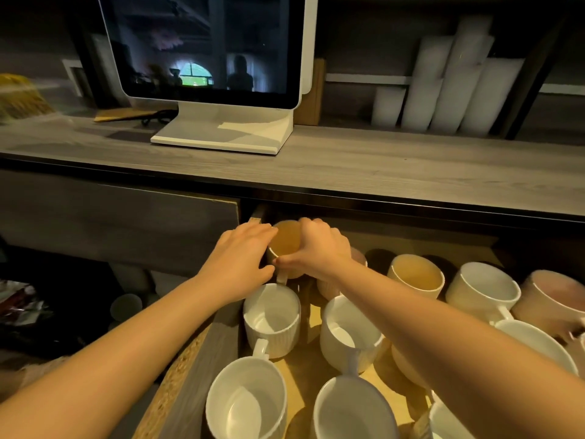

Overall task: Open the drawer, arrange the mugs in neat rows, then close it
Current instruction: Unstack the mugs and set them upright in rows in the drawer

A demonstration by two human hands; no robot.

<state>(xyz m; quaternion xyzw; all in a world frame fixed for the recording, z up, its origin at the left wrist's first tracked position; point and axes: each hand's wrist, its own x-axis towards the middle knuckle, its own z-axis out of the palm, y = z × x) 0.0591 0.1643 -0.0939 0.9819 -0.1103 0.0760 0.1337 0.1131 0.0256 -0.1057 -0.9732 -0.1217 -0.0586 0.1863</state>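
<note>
Grey wood-grain bench (380, 166) runs across mid frame. On it, upper centre, a white-framed monitor (202, 45) on a white stand, screen dark with reflections; black cable (158, 117) at the stand's left. White rolls (449, 83) lean in a row, upper right, on the shelf behind. Yellowish object, upper left edge, blurred, can't identify. Below the bench the drawer (190, 359) stands pulled open, lower centre to lower right, pale wood floor showing between mugs. Closed grey drawer front (126, 223) to its left. Drawer contents: white ribbed mug (272, 318) directly below the hands, handle pointing to frame bottom; another white mug (348, 334) to its right, partly crossed by the right forearm; two larger white mugs along the bottom edge; cream mug (416, 275) and white mug (482, 291) in the right-hand row; pink mug (550, 299) at far right edge. Yellow mug (286, 240) sits at the drawer's back left corner, centre of frame. Left hand (240, 258) lies against its left side, fingers (262, 231) spread loosely along the rim. Right hand (319, 245) covers its right side, fingers curled over the far rim and thumb pinching the near rim above the handle. Both hands touching the mug; mug's base hidden, can't tell whether it is lifted.
</note>
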